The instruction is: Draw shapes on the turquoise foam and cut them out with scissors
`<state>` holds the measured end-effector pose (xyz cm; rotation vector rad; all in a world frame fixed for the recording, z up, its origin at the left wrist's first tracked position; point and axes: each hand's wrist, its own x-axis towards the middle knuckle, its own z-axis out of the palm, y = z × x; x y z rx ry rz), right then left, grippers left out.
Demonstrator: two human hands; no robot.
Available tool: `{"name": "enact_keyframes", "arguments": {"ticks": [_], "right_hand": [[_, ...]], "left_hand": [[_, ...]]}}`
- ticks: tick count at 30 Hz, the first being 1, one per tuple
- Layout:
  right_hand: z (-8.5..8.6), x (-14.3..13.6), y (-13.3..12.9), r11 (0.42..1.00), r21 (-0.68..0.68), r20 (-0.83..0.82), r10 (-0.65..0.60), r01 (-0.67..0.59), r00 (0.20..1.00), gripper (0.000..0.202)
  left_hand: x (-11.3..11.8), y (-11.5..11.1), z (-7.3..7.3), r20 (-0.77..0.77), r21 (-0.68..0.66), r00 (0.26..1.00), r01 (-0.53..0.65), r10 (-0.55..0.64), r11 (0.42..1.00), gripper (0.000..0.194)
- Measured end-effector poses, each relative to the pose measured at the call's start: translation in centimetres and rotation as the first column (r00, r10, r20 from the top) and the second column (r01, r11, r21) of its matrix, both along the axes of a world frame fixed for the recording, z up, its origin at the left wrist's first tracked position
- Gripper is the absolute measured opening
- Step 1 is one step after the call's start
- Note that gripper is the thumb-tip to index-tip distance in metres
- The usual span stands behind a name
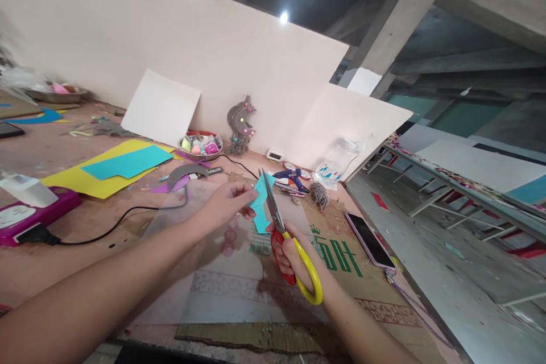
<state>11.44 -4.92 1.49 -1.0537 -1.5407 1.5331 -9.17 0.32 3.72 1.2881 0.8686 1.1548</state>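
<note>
My left hand (232, 203) pinches a small piece of turquoise paper (261, 222) by its left side, held above the table. In my right hand (294, 253) is a pair of scissors (310, 273) with one yellow and one red handle loop. Their blades point up and away, slightly parted at the tips, and lie against the right side of the paper. Whether the blades are cutting into it I cannot tell. Beneath both hands lies a printed cardboard sheet (341, 290), partly covered by a translucent sheet (213, 296).
A blue glue gun (288, 174), a ball of grey yarn (319, 195) and a clear jar (339, 164) stand behind. A phone (370, 240) lies at the right edge. Leftward are yellow card (102, 182), a turquoise sheet (128, 162) and a purple power strip (38, 216) with its cord.
</note>
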Motion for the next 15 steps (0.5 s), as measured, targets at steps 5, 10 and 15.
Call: {"name": "enact_keyframes", "arguments": {"ticks": [5,10,15], "right_hand": [[0.02,-0.08,-0.01,0.999,-0.026,-0.028,-0.024,0.024,0.999,0.065],[-0.15,0.0,0.1,1.0,-0.022,-0.017,-0.011,0.011,1.0,0.065],[-0.27,0.11,0.16,1.0,-0.015,0.002,0.003,-0.003,1.0,0.063]], "left_hand": [[0.08,0.11,-0.06,-0.004,0.0,1.0,-0.005,0.005,1.0,0.035],[-0.17,0.3,-0.29,-0.029,0.026,0.999,-0.02,0.021,0.999,0.033],[-0.49,0.71,-0.47,-0.033,0.076,0.999,-0.04,0.042,0.996,0.034]]}}
